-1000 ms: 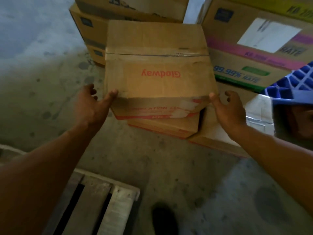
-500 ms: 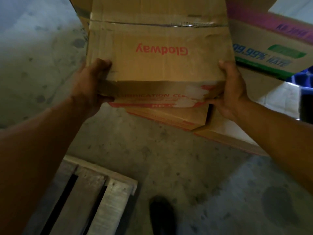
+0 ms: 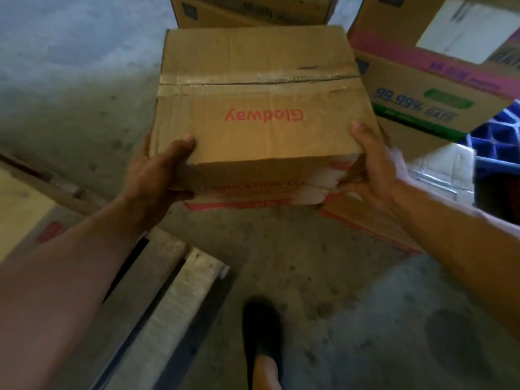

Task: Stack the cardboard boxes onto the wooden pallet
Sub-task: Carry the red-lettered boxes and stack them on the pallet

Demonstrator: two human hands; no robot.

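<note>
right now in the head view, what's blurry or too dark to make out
Head view: dim overall; the box top is sharp enough to read the upside-down red Glodway, but its front print is smeared; the right hand and forearm edges are blurred; the pallet looks soft at the lower left; the shoe is just a dark shape.

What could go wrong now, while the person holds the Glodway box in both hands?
1. The box looks torn on its near lower edge, by the right grip; the cardboard may give way there.
2. The left grip holds only a corner, so the box may slip.
3. The foot is below the box and close to the pallet; a drop or a trip seems possible.
</note>
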